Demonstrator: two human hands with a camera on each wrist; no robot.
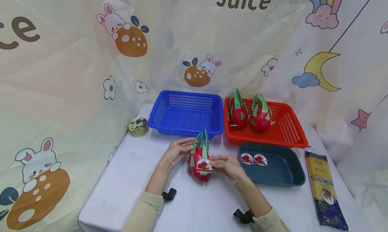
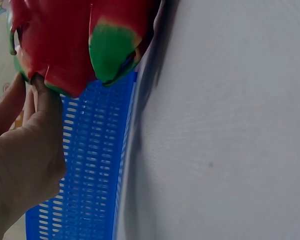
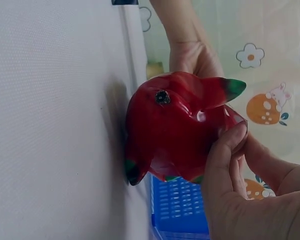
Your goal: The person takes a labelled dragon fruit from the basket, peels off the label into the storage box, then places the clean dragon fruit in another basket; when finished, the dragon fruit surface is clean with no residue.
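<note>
A red dragon fruit with green leaf tips lies on the white cloth in front of the person, its crown pointing toward the blue basket. The left hand grips it near the leaves; fingers and thumb meet at its side in the left wrist view, where the fruit is cut off by the frame. A round label sticker with a fruit picture lies against the front of the fruit. The right hand pinches the sticker's right edge between thumb and finger, shown closer in the right wrist view by its thumb.
Behind stand a blue basket and a red basket bearing two dragon fruits. A dark tray with two stickers is at right, beside a pasta packet. A round tin stands left.
</note>
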